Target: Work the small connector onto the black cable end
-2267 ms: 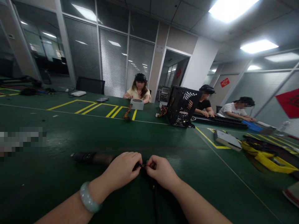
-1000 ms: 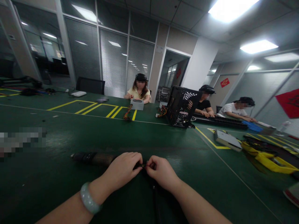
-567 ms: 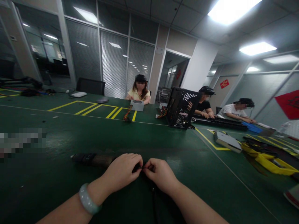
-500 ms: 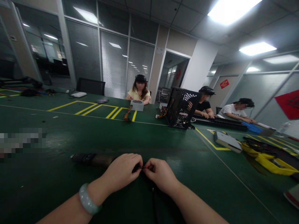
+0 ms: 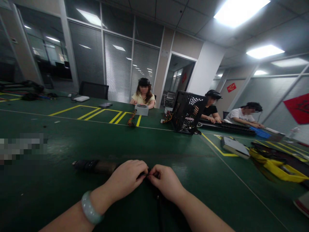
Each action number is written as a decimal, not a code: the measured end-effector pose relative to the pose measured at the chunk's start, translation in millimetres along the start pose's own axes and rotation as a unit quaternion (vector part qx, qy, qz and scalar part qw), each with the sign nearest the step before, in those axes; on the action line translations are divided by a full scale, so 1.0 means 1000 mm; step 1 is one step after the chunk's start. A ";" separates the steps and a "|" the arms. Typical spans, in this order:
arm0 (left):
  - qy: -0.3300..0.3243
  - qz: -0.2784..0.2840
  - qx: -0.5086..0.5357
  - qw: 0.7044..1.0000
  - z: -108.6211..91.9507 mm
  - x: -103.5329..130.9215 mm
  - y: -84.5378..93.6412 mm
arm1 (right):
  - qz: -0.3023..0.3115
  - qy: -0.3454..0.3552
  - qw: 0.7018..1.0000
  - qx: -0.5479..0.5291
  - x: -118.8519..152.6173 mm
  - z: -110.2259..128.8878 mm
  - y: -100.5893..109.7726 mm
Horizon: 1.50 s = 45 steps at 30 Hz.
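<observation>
My left hand point(image 5: 126, 180) and my right hand point(image 5: 164, 181) meet fingertip to fingertip low in the middle of the green table point(image 5: 149, 145). Both pinch a small dark part point(image 5: 147, 174) between them; its shape is too small and dark to make out. A black cable point(image 5: 159, 206) runs from under my right hand towards me. A dark cylindrical tool point(image 5: 95, 166) lies flat just left of my left hand. A pale green bangle point(image 5: 89, 207) sits on my left wrist.
Three other people sit along the far side. A black perforated computer case point(image 5: 187, 111) stands mid-table, a grey power supply point(image 5: 141, 109) beyond it. A flat grey drive point(image 5: 235, 147) and a yellow tray point(image 5: 280, 167) lie at right. Yellow tape lines mark the table.
The view has dipped slightly, so my hands sit a little lower in the frame. Both hands stay pinched together on the small dark part.
</observation>
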<state>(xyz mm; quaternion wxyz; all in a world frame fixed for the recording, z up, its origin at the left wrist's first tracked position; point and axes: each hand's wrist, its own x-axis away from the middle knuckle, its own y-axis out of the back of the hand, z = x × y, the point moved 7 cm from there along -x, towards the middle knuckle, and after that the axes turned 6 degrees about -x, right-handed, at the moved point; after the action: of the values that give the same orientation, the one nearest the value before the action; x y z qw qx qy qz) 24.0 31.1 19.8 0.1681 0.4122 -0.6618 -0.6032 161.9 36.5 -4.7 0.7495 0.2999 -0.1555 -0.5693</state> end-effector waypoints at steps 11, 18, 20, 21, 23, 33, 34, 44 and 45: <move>0.023 0.000 0.003 1.000 0.002 0.001 0.002 | 0.001 -0.012 1.000 -0.017 0.000 -0.002 0.000; 0.029 0.015 -0.002 0.999 0.003 0.000 0.001 | 0.002 -0.010 1.000 -0.025 0.000 -0.003 -0.001; 0.032 0.015 0.003 0.999 0.003 0.001 0.001 | 0.002 -0.009 1.000 -0.025 0.001 -0.003 -0.001; 0.032 0.014 0.006 0.999 0.003 0.001 0.001 | 0.002 -0.010 1.000 -0.025 0.001 -0.003 -0.001; 0.030 0.012 0.010 0.999 0.003 0.001 0.001 | 0.003 -0.013 1.000 -0.023 0.001 -0.003 -0.001; 0.004 -0.005 0.014 1.000 0.002 0.000 0.000 | 0.001 -0.009 1.000 -0.012 0.000 -0.004 -0.001; 0.005 -0.006 0.016 1.000 0.002 0.000 0.000 | 0.001 -0.009 1.000 -0.014 -0.001 -0.003 0.000; -0.003 -0.005 0.004 1.000 0.000 0.000 0.001 | 0.000 -0.009 1.000 -0.003 0.000 -0.001 0.000; -0.004 -0.004 0.002 1.000 0.000 0.000 0.001 | 0.000 -0.009 1.000 -0.002 0.000 -0.001 0.000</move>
<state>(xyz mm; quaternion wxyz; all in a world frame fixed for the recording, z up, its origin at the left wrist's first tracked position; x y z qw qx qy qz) 23.9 30.7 21.1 0.1616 0.4128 -0.6622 -0.6041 162.4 36.7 -5.1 0.7489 0.2931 -0.1606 -0.5722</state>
